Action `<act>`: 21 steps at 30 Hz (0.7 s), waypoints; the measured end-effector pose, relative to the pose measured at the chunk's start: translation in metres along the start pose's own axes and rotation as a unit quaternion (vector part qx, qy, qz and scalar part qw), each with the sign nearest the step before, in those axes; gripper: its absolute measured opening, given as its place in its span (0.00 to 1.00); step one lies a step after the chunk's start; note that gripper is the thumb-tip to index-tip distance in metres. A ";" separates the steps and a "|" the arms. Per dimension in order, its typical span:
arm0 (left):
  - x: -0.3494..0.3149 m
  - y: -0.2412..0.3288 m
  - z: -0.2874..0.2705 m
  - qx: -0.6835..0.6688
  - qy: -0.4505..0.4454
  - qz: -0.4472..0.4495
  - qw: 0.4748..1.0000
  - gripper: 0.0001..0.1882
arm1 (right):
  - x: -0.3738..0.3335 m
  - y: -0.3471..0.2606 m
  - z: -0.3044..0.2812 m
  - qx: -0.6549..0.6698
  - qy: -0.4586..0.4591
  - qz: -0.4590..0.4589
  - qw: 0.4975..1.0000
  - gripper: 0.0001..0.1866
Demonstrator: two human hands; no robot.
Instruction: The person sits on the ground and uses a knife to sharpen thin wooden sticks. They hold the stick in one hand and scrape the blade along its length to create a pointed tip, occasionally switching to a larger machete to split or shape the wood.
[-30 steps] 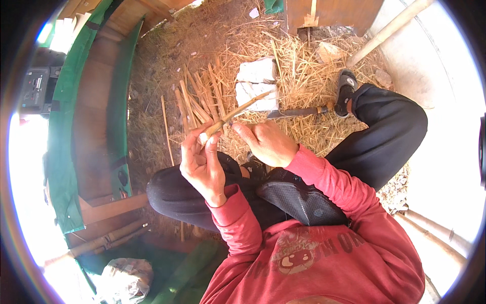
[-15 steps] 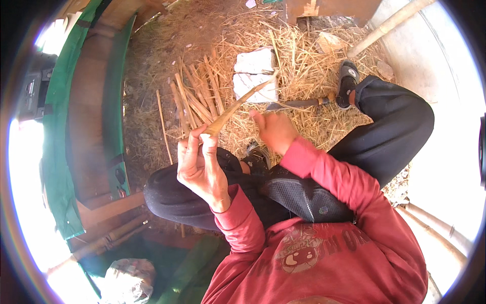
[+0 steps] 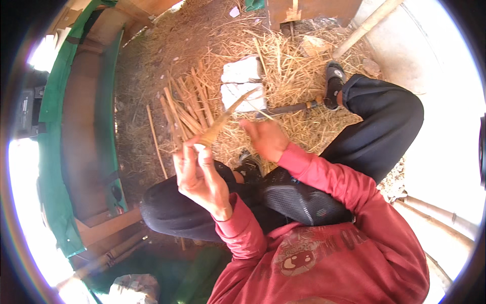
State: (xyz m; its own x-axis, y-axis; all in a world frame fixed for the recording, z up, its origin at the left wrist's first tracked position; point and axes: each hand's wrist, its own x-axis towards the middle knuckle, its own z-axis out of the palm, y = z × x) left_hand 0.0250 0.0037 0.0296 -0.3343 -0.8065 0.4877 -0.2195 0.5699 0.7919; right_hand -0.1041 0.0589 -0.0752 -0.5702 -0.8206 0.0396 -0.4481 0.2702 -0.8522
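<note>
A tapered, yellowish strip of wood or bamboo (image 3: pixel 225 120) slants up and away from my left hand (image 3: pixel 201 180), which pinches its thick end between thumb and fingers. Its thin tip crosses in front of a white block. To the right of the strip, apart from it, my right hand (image 3: pixel 267 139) is closed with the thumb toward the strip; whatever its fingers hold, if anything, is hidden. A thin pale sliver (image 3: pixel 264 114) shows just above that hand. Beyond it a knife (image 3: pixel 288 108) with a dark blade and wooden handle lies on the straw.
Two white blocks (image 3: pixel 242 70) stand on the straw-covered ground ahead. Several split sticks (image 3: pixel 190 104) lie in a pile to their left. A green-edged wooden panel (image 3: pixel 83 126) runs along the left, and a bamboo pole (image 3: pixel 367 29) leans at the far right. My bent legs frame the space.
The view has shifted slightly. The strip's tip has dropped nearer my right hand and looks straighter, without its bent end. A thin pale sliver now shows by the right hand.
</note>
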 end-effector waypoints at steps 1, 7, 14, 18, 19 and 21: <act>0.001 -0.002 0.003 -0.008 0.009 0.006 1.000 0.10 | -0.008 -0.022 -0.009 0.034 0.017 -0.035 0.999 0.29; 0.002 0.000 0.006 -0.045 0.025 -0.015 0.999 0.09 | 0.007 -0.008 0.007 0.064 0.029 0.045 0.996 0.29; 0.006 0.001 0.011 -0.019 0.066 -0.036 0.997 0.08 | -0.005 -0.045 -0.006 0.060 0.037 -0.022 0.997 0.24; 0.003 -0.006 0.010 -0.002 0.071 -0.002 0.997 0.08 | -0.018 -0.052 -0.010 0.085 0.048 -0.132 0.986 0.21; 0.001 -0.005 0.012 -0.015 0.077 -0.003 0.997 0.08 | -0.022 -0.063 -0.013 0.088 -0.003 -0.089 0.992 0.18; 0.005 -0.002 0.012 -0.010 0.079 -0.018 0.997 0.08 | -0.017 -0.058 -0.005 0.101 0.049 -0.116 0.987 0.16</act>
State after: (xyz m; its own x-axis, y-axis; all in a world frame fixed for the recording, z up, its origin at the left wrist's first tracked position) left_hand 0.0126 0.0007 0.0255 -0.1779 -0.8420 0.5093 -0.2107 0.5382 0.8161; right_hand -0.0718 0.0593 -0.0239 -0.5367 -0.7931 0.2879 -0.4342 -0.0329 -0.9002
